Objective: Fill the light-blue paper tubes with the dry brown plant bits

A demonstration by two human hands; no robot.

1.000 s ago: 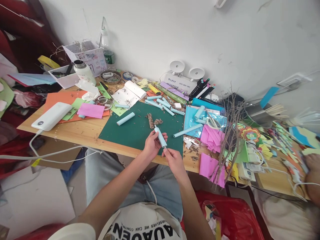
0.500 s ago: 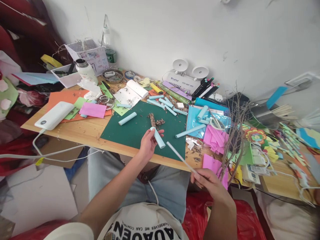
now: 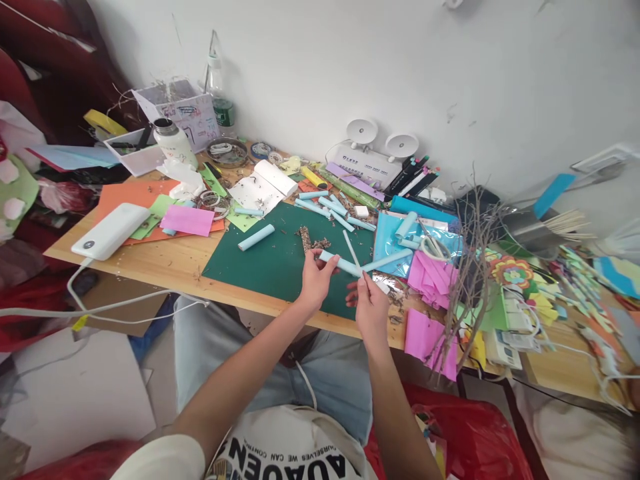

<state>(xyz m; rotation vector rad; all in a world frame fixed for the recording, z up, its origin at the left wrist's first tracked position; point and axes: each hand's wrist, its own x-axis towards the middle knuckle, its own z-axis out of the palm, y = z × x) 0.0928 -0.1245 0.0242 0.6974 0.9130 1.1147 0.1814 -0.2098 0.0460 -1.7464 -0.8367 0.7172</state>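
Observation:
Between finger and thumb, my left hand grips a light blue paper tube above the green mat. In my right hand is a thin whitish stick, tilted up to the left; it crosses near the right end of the tube. I cannot tell whether the two touch. Just beyond my left fingers lies a brown, crumb-covered piece with loose brown bits beside it. Another blue tube rests on the mat to the left.
Several blue tubes lie at the mat's far edge. Scissors and pink paper sit to the right, near dry twigs. A white power bank with a cable lies left; a bottle stands behind.
My right hand has moved up and left, bringing the stick to the tube. My left hand has shifted slightly right and up, and the tube has turned from steep to nearly sideways.

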